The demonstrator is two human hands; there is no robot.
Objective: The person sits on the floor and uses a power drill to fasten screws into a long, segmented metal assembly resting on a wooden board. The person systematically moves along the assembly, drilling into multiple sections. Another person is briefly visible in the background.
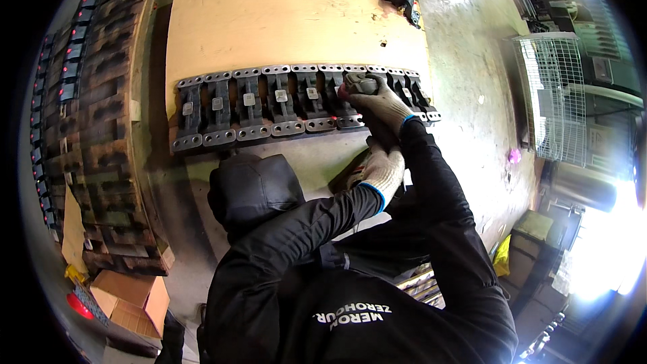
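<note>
A row of black metal brackets [249, 99] lies side by side along the near edge of a plywood board. Each has drilled end plates and a small pale square in the middle. My right hand [381, 102], in a knit glove with grey-coated fingers, is closed over the right part of the row. Something reddish shows by its fingertips, too small to name. Lower down, just off the board's near edge, is my left hand [383, 170], also gloved. Its fingers are largely hidden beside a dark shape under my right wrist.
One loose black bracket [399, 3] rests at the far right of the plywood board [283, 20]. To the left stands a wooden pallet [108, 114] with red-marked black parts, and a cardboard box [132, 302]. A wire mesh cage [554, 98] is at right. A black padded seat-like shape [259, 185] sits nearby.
</note>
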